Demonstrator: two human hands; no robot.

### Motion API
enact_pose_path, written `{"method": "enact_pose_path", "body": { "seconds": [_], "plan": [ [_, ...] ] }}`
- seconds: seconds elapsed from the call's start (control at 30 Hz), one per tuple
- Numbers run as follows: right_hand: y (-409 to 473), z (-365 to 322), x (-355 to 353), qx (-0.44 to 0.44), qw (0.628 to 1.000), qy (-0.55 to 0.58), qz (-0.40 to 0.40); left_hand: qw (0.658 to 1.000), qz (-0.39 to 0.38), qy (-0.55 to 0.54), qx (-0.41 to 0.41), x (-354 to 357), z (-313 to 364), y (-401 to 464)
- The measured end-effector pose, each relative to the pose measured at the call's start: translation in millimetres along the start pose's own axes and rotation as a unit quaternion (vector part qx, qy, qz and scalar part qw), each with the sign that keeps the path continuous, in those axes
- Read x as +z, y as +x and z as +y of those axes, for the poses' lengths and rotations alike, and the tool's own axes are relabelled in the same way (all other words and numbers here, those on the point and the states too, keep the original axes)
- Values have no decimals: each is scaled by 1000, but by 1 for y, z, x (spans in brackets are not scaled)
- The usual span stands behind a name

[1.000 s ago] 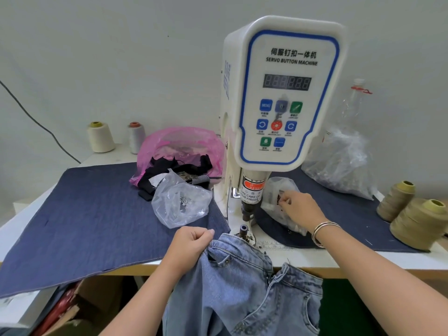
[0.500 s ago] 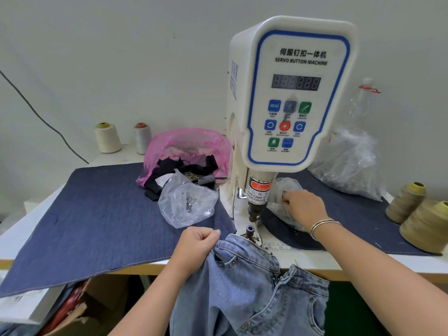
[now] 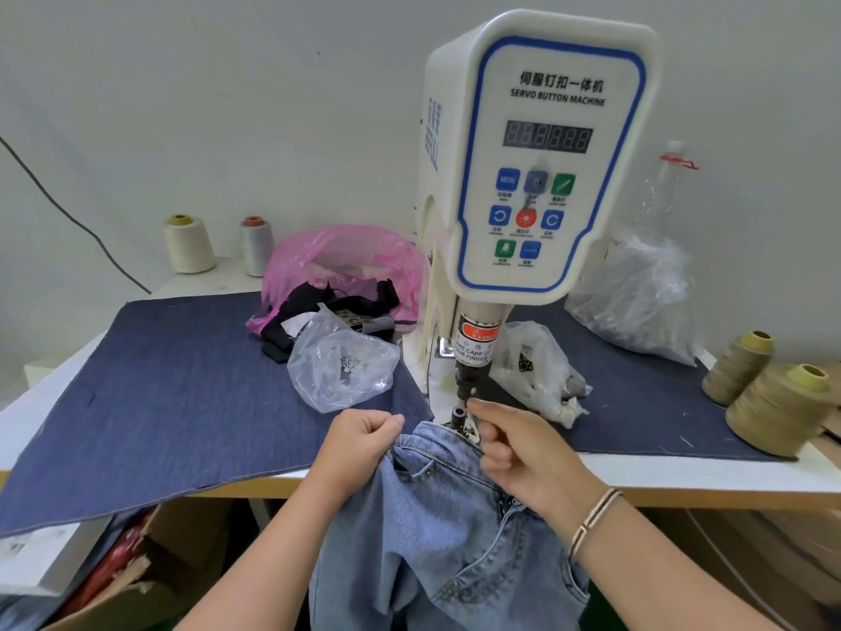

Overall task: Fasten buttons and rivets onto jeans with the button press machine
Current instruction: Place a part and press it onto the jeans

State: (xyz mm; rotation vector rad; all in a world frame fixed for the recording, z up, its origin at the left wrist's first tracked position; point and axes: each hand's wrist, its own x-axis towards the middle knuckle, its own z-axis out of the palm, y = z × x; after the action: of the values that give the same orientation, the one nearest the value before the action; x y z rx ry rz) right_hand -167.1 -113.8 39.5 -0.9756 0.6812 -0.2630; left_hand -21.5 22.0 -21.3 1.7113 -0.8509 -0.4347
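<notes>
**Denim held at the button press**

Denim in a pale, washed blue makes up the jeans (image 3: pixel 437 530), which are draped over the front edge of the table (image 3: pixel 682 475), the waistband lying just below the dark cylindrical die (image 3: pixel 458 413) of the button press machine (image 3: pixel 537 175). The machine is cased in smooth white plastic with a blue-outlined panel, a dark display and eight coloured keys. A dark blue woven cloth (image 3: pixel 173 403) is spread over the table top.

Four thread cones are counted: a cream one (image 3: pixel 189 243) and a grey one (image 3: pixel 257 245) at the back left, and two khaki ones (image 3: pixel 773 409) at the right. Three crinkled clear plastic bags (image 3: pixel 341 366) holding small metal parts are seen, and one pink bag (image 3: pixel 346 261) with black fabric.

The left hand (image 3: pixel 359 441) is clenched around the waistband fabric, knuckles up. The right hand (image 3: pixel 523 453) is raised beside the die, thumb and forefinger pinched together at its top; whatever is pinched is too small to be identified. A thin bracelet (image 3: pixel 594 521) is worn on that wrist.
</notes>
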Motion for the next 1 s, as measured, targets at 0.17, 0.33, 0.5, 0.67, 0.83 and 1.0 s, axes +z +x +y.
{"method": "enact_pose_path", "body": {
  "seconds": [0.17, 0.33, 0.5, 0.67, 0.83, 1.0],
  "plan": [
    [3, 4, 5, 102, 982, 156, -7, 1000, 3, 2, -1, 0, 0, 1],
    [5, 7, 13, 95, 973, 207, -18, 1000, 3, -5, -3, 0, 1, 0],
    [7, 7, 15, 106, 948, 299, -32, 1000, 6, -5, -2, 0, 0, 1],
    [-1, 10, 16, 107, 933, 343, -32, 1000, 4, -7, -2, 0, -1, 1],
    [-6, 9, 18, 105, 933, 344, -22, 1000, 4, -9, -4, 0, -2, 1],
    [-9, 10, 17, 102, 937, 334, -16, 1000, 5, -9, -2, 1, -2, 2]
  ]
}}
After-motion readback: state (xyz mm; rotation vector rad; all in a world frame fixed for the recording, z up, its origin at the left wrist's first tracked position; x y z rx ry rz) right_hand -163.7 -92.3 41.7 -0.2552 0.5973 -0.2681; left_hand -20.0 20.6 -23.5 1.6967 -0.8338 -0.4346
